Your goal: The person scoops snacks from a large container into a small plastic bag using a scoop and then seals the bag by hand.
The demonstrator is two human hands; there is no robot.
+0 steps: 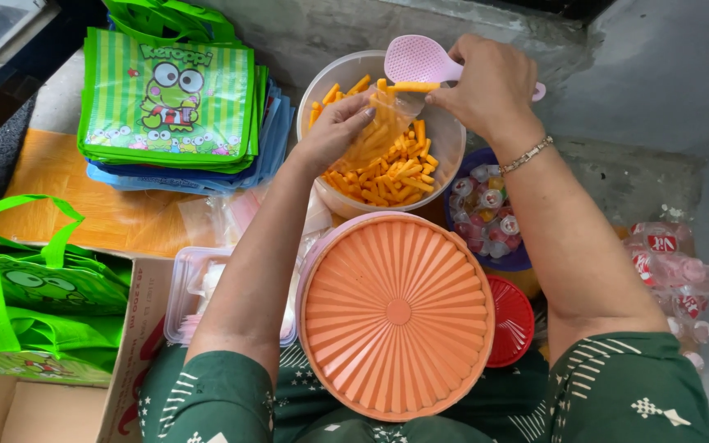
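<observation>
The left hand (340,125) holds a small clear plastic bag (379,123) open over a round translucent plastic bowl (453,143) filled with orange stick-shaped snacks (395,176), fingers curled around the bag's side; some sticks already lie inside the bag. The right hand (490,86) is closed around the handle of a pink plastic scoop (418,59), which is tilted at the bag's mouth with a few sticks on its lip. Just in front of the bowl, nearer the person, sits a large round container with a ribbed orange lid (395,316), and a smaller red ribbed lid (512,320) peeks out at its right. To the right of the bowl is a blue bowl of small sealed jelly cups (486,217), with small plastic bottles (683,275) lying beyond it. Left of the snack bowl lies a stack of green striped frog-print tote bags (170,102), and more green bags (34,308) rest in a cardboard box (137,361) at the lower left.
</observation>
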